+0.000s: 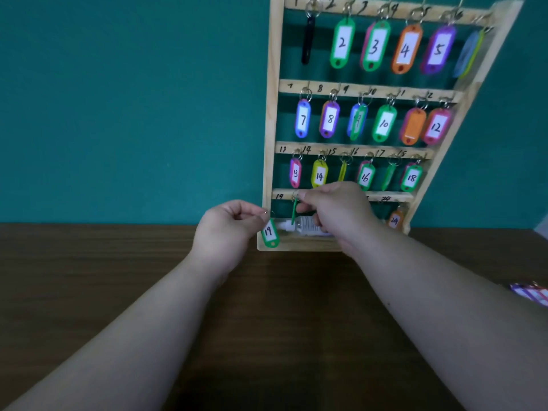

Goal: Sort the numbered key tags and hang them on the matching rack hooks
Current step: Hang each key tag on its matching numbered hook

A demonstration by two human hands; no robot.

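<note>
Pinched by its ring [267,215] in the left hand [228,229], at the rack's [271,114] lower left corner: green tag 19 [269,232]; hands apart, right hand [335,209] pinching a second green tag [294,213] at the rack's hook 19 [295,194]; likely light, stiff, swingy; best gripped by the ring.

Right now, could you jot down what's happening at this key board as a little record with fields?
setting: wooden rack standing on a dark table, teal wall behind
left hand: pinches the ring of green tag 19, not yet hung
right hand: pinches the ring of an edge-on green tag beside the 19 mark
upper rows: hung tags, some turned edge-on
bottom row: orange tag 24 hangs at right
spare tags: lying at the table's right edge
</note>
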